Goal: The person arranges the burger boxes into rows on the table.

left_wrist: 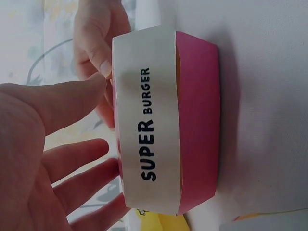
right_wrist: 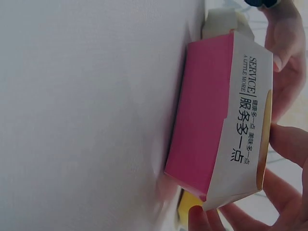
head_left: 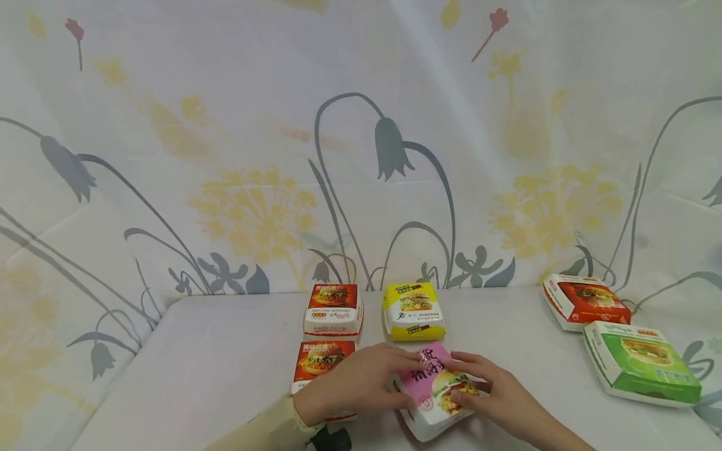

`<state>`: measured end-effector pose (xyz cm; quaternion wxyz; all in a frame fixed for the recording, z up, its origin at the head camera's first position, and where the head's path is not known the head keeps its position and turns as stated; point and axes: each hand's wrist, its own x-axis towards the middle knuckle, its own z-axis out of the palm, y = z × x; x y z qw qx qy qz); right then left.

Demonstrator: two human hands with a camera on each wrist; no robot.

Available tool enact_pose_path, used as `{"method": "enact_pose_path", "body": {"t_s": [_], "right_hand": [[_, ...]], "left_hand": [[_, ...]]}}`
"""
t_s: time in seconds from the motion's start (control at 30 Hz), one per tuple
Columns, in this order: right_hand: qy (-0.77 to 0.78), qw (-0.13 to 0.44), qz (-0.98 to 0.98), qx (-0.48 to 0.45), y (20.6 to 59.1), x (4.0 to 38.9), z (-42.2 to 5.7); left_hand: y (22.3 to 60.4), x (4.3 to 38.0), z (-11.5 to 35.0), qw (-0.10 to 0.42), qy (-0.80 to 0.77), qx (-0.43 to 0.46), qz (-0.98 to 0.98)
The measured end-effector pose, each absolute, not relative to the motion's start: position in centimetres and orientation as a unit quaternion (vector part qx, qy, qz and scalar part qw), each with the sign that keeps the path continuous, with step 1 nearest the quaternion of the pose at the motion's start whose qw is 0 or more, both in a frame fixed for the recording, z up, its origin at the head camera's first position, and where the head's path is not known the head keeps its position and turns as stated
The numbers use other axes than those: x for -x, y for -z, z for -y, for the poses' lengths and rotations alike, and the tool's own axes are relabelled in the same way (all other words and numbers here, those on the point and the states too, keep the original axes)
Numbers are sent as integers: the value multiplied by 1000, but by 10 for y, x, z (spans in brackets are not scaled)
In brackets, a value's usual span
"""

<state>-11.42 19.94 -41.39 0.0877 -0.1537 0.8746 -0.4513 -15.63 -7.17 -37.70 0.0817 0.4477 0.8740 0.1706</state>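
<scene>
A pink and white burger box sits slightly turned on the white table, between both hands. Its side reads "SUPER BURGER" in the left wrist view. My left hand rests at its left side, thumb and fairly straight fingers touching the upper edge. On the right, my right hand grips the box, thumb on the lid and fingers round the far side. Beneath my left forearm, a red burger box is partly hidden. Behind the pink box stands a yellow burger box.
Another red burger box stands left of the yellow one. At the far right are a red and white box and a green burger box, close together. A flower-printed cloth hangs behind the table.
</scene>
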Motion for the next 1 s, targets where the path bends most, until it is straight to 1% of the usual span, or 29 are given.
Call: {"method": "enact_pose_path", "body": {"t_s": [0.1, 0.3, 0.57, 0.7, 0.87, 1.0], "right_hand": [[458, 88, -874, 134, 414, 112, -198], [458, 68, -879, 114, 415, 108, -194], [451, 57, -883, 120, 416, 102, -192], [444, 60, -886, 122, 417, 101, -194], [429, 54, -889, 150, 417, 101, -197], [422, 60, -889, 168, 416, 101, -198]], "left_hand": [[377, 156, 70, 73, -163, -454, -873], [379, 156, 67, 70, -149, -453, -876], [381, 155, 61, 67, -136, -444, -883], [379, 157, 63, 85, -143, -447, -879], [378, 163, 65, 119, -162, -451, -870], [378, 167, 65, 127, -169, -461, -862]]}}
